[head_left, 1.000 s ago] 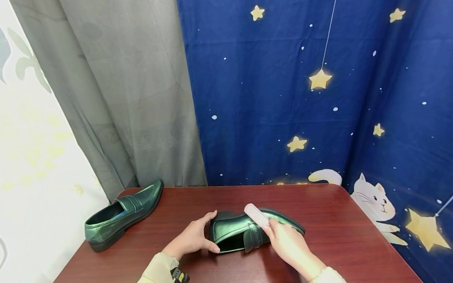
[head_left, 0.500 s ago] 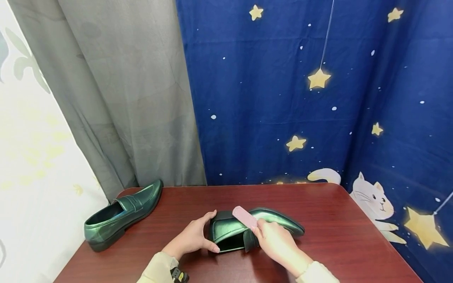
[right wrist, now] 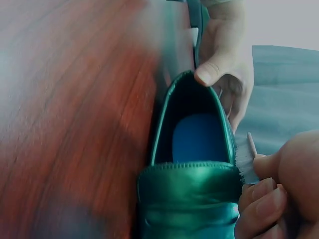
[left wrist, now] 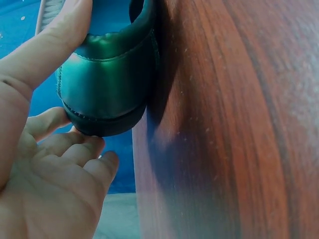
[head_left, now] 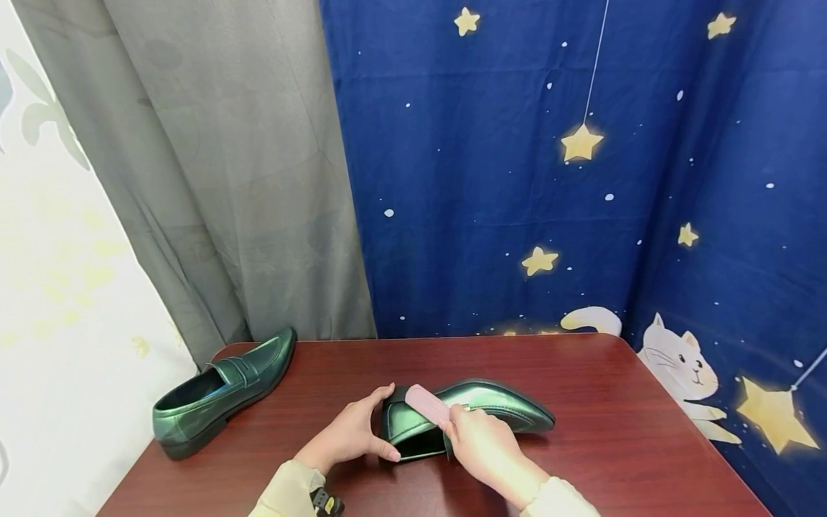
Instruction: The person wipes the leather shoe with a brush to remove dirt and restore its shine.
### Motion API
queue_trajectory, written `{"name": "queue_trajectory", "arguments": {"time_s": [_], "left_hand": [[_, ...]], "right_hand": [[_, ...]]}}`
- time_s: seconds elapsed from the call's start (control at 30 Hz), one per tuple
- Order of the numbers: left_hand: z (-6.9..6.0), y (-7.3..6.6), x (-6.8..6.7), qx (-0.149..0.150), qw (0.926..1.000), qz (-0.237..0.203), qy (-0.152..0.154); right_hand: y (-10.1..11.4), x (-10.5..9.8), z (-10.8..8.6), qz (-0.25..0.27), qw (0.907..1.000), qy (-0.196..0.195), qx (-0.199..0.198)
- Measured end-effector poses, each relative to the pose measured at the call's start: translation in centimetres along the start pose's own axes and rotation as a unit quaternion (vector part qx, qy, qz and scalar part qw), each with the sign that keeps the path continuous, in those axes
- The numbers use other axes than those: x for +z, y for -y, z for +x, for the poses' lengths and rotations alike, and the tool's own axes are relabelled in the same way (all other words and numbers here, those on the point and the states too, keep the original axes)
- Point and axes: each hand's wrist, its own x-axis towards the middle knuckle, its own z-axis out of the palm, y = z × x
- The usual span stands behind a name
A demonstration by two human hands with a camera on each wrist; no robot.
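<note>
A metallic green loafer (head_left: 504, 399) lies tipped on its side, toe to the right in the head view. My left hand (head_left: 352, 432) holds it by the heel, thumb at the rim of the opening and fingers round by the sole; the left wrist view shows the heel (left wrist: 107, 84) close up. With my right hand (head_left: 489, 449) I grip a small pink brush (head_left: 426, 404), whose back faces up. Its white bristles (right wrist: 244, 158) touch the shoe's side near the opening in the right wrist view. A blue insole (right wrist: 199, 142) shows inside. My right hand hides part of the strap.
The matching green loafer (head_left: 255, 366) stands upright at the left edge of the reddish-brown table (head_left: 620, 409). Behind the table hang a grey curtain (head_left: 258, 179) and a blue star-patterned curtain (head_left: 465, 179). A dark strap (head_left: 328, 501) is round my left wrist.
My right hand has slid the brush leftward along the shoe, from the vamp toward the heel. The left hand and the loafer have stayed in place.
</note>
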Motion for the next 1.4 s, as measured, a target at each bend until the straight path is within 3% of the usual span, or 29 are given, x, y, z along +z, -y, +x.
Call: {"name": "queue_trajectory", "arguments": {"time_s": [0.23, 0.53, 0.83, 1.4], "left_hand": [[-0.1, -0.1, 0.0, -0.005, 1.0, -0.006, 0.001], [-0.2, -0.2, 0.3, -0.013, 0.9999, -0.006, 0.004], [-0.3, 0.0, 0.3, -0.015, 0.9999, 0.003, -0.003], [-0.3, -0.1, 0.3, -0.014, 0.9999, -0.002, -0.006]], "right_hand": [[1.4, 0.8, -0.1, -0.017, 0.9995, -0.004, -0.025], [2.7, 2.0, -0.2, -0.01, 0.998, 0.05, -0.036], [3.7, 2.7, -0.2, -0.032, 0.9975, 0.038, -0.05], [4.1, 1.5, 0.5, -0.054, 0.9966, 0.051, -0.035]]}}
